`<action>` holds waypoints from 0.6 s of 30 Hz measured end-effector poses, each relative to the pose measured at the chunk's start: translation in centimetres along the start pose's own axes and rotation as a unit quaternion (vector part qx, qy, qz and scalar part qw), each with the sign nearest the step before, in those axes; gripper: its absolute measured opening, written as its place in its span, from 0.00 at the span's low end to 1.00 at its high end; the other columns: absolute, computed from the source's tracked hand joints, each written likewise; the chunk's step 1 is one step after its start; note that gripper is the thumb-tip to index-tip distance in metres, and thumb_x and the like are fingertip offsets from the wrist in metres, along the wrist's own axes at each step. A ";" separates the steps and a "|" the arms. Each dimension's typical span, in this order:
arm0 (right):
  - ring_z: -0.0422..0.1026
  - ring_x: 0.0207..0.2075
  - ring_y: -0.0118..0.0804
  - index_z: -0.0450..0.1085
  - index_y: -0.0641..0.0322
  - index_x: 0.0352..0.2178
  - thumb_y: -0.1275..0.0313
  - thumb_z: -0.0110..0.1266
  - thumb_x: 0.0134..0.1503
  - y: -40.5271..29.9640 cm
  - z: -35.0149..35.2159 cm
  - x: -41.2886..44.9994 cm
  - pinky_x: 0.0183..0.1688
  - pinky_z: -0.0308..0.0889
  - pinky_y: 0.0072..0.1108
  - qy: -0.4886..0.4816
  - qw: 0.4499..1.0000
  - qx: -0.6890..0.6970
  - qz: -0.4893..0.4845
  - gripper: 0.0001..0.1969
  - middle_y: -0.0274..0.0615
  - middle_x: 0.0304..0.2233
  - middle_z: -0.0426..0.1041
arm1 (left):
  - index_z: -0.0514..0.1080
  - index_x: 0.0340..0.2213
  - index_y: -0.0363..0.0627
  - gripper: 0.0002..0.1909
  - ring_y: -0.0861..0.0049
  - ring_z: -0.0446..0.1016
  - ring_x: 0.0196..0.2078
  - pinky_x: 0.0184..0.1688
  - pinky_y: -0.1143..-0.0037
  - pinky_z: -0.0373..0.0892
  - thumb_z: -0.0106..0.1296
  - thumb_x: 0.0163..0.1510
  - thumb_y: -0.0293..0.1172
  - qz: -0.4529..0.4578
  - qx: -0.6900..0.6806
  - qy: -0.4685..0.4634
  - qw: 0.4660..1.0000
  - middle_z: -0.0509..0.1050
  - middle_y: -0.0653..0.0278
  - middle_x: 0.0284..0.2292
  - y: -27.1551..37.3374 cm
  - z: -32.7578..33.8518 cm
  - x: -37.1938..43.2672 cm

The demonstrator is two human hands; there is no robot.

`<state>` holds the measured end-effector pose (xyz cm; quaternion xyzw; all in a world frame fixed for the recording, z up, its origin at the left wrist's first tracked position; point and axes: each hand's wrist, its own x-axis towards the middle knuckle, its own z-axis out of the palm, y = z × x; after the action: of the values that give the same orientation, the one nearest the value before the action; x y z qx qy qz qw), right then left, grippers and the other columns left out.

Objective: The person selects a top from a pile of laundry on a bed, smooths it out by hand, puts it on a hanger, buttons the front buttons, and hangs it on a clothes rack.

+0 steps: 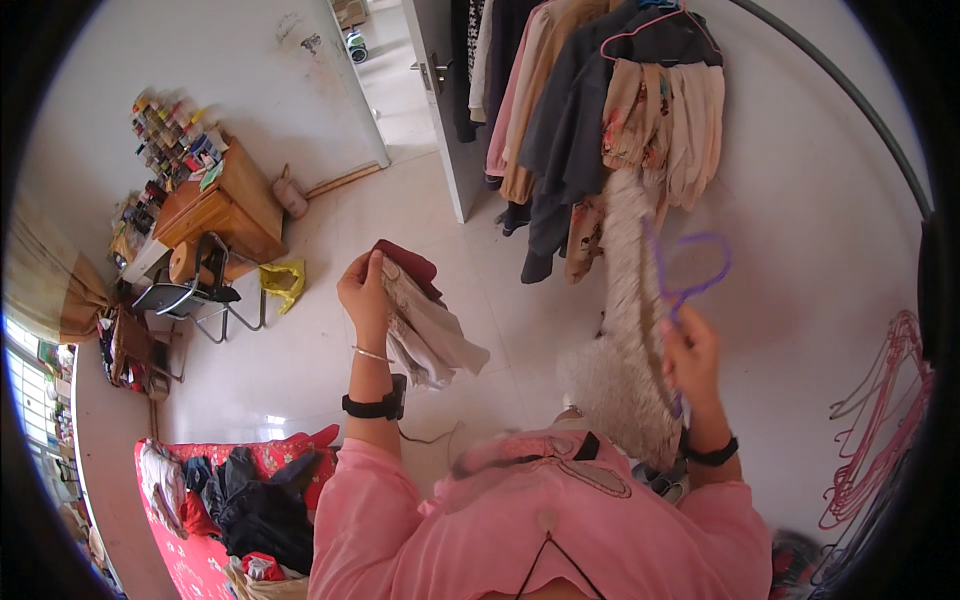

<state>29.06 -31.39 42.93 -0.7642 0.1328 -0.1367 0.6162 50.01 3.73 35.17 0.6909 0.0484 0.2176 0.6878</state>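
Observation:
My left hand (362,289) pinches the top of a light beige garment (431,330), whose folds hang down beside it; a dark red cloth part (407,264) shows at its upper edge. My right hand (691,352) is closed around the neck of a purple hanger (701,283), with its hook pointing up. A fluffy cream-grey garment (634,360) hangs on or against that hanger, slightly blurred; how it is fixed there I cannot tell. Just above, a pink hanger (637,30) carries floral and pale folded garments (694,135).
Dark, pink and tan clothes (562,127) hang near the open door (442,112). Empty pink hangers (874,450) hang at far right. Dark clothes (259,502) lie on a red floral bedcover (172,551) at lower left. A chair (180,292) stands by a wooden desk (240,202), near a yellow bag (283,283).

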 end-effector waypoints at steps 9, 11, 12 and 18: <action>0.64 0.13 0.45 0.67 0.66 0.33 0.73 0.50 0.51 -0.2 5.2 -3.6 0.16 0.56 0.24 -0.222 0.932 -0.201 -0.205 0.08 0.50 0.14 0.62 | 0.73 0.30 0.30 0.13 0.84 0.69 0.26 0.30 0.83 0.65 0.53 0.48 0.32 0.039 0.026 0.007 0.999 0.74 0.63 0.24 0.8 -0.3 -0.2; 0.64 0.15 0.48 0.67 0.64 0.36 0.72 0.50 0.51 -0.2 6.5 -3.8 0.17 0.57 0.26 -0.245 0.931 -0.183 -0.199 0.11 0.50 0.15 0.64 | 0.73 0.30 0.30 0.13 0.84 0.69 0.26 0.30 0.83 0.65 0.53 0.48 0.31 0.049 0.046 -0.005 0.998 0.74 0.63 0.24 1.5 -0.2 -0.8; 0.65 0.15 0.48 0.67 0.63 0.37 0.72 0.50 0.51 -0.5 7.2 -3.9 0.17 0.57 0.27 -0.252 0.924 -0.192 -0.213 0.11 0.50 0.15 0.64 | 0.73 0.30 0.31 0.12 0.84 0.69 0.26 0.30 0.83 0.66 0.53 0.48 0.31 0.056 0.065 -0.016 0.996 0.74 0.63 0.24 1.8 -0.1 -1.2; 0.65 0.15 0.47 0.68 0.61 0.38 0.70 0.49 0.51 0.2 10.9 -3.6 0.18 0.58 0.29 -0.287 0.892 -0.193 -0.292 0.12 0.48 0.14 0.65 | 0.73 0.32 0.37 0.09 0.82 0.71 0.27 0.32 0.82 0.67 0.52 0.48 0.28 0.099 0.083 -0.102 0.986 0.75 0.60 0.25 3.0 0.5 -4.1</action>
<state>29.74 -20.24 40.34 -0.8783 -0.2552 -0.0573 0.4003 45.83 1.65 37.20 0.7657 -0.0729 0.2078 0.6044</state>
